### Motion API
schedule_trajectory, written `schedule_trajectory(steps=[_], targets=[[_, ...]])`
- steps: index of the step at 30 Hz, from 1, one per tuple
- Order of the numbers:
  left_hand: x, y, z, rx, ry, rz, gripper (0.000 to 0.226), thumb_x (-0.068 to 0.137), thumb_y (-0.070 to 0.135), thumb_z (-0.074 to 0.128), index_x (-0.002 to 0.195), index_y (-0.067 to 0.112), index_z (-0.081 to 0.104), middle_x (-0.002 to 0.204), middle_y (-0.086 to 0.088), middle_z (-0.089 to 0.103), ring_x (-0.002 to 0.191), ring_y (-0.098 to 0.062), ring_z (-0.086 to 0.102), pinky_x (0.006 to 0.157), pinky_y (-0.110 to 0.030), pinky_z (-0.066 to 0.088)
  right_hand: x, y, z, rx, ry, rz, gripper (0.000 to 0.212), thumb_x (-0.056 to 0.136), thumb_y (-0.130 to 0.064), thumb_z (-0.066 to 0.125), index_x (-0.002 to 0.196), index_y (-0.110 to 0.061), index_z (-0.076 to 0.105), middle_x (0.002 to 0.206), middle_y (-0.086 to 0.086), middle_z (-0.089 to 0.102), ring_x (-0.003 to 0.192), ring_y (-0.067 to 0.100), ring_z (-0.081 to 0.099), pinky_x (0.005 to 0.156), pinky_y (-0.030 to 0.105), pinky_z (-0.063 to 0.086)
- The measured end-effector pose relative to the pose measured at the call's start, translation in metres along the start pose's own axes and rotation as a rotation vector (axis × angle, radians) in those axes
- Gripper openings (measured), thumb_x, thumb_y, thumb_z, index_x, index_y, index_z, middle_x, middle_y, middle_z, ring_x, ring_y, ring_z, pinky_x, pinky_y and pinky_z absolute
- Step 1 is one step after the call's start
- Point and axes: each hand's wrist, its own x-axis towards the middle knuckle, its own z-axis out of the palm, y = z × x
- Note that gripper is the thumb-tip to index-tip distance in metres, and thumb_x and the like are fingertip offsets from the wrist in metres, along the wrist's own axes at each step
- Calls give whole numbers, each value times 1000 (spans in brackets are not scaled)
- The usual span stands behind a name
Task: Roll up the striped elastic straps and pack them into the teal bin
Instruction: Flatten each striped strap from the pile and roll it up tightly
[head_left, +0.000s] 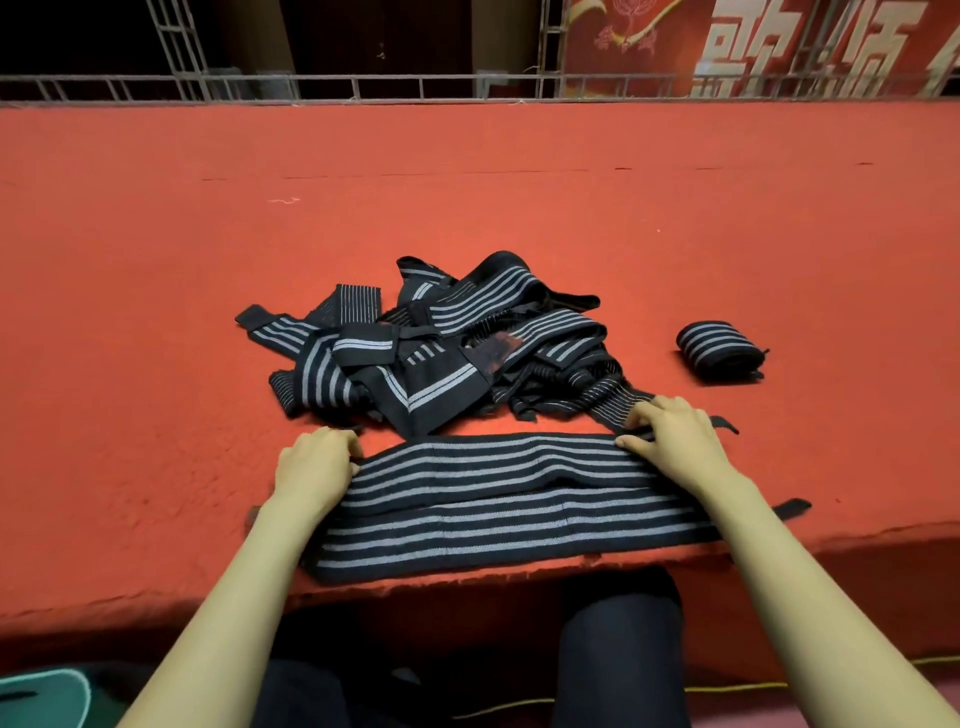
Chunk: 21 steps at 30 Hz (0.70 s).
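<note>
- Red felt, fuzzy and a little pilled, covers the wide platform in front of me; its near edge is ragged.
- Along the far side runs a grey metal railing of thin square bars.
- Far right hangs a red banner with large pale Chinese characters, cropped by the frame, so I cannot read them whole.
- Nearest me lies the flat strap: black ribbed elastic with grey lengthwise stripes, doubled over into two long bands, with a plain black tab poking out at its right end.
- My left hand grips its left end, fingers curled under.
- My right hand holds the right end, bent fingers on the far edge, thumb lying on top.
- Just beyond it sits a tangled pile of straps of the same striped weave.
- Right of the pile, apart from it, lies one rolled strap, a tight, stubby cylinder.
- Down at the near left corner, below the platform, I see the rounded rim of the teal bin.
</note>
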Motion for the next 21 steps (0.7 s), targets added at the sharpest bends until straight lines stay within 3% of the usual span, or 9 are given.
schedule_trajectory(steps=[2,4,7,10,17,19,21], targets=[[-4,8,1,42,70,30,23,89,10,55,107,19,65,114,-8,56,109,-30,48,89,-38,41,-1,-4,0,-10,19,-5,24,84,-38,68,99,-20,67,107,1,60,108,25,49,88,35,34],[-10,22,6,-62,158,145,27,86,3,51,107,16,64,112,-6,55,107,-28,49,86,-38,42,-3,-13,3,49,36,-72,20,84,-28,69,100,-16,68,109,3,61,110,26,50,90,35,36],[-24,50,14,-279,196,354,17,89,12,55,104,16,63,104,0,57,103,-20,54,83,-36,47,-10,-42,7,297,33,-233,20,88,-26,66,105,-17,66,110,-1,60,108,17,50,95,29,37],[-31,66,19,-349,249,419,21,90,24,60,110,19,63,106,4,57,101,-16,51,84,-31,46,-12,-66,9,392,-71,-334,20,92,-31,60,109,-21,66,109,-5,58,107,11,49,97,25,37],[-20,62,15,-238,-41,358,23,93,34,54,110,22,63,108,7,55,105,-14,52,89,-30,43,3,-77,-4,215,-355,-263,16,88,-40,62,96,-27,69,101,-8,56,102,13,52,89,37,46],[-14,66,5,-183,-84,367,21,92,33,56,108,22,63,106,4,57,103,-17,55,86,-30,44,19,-90,-15,191,-324,-276,16,87,-39,63,95,-25,70,97,-7,57,98,17,56,86,38,48],[-10,71,0,-137,-100,371,23,91,32,57,109,20,62,108,1,58,104,-19,55,86,-31,44,39,-109,-21,265,-210,-327,24,87,-33,65,110,-24,64,108,-6,55,107,18,54,91,37,46]])
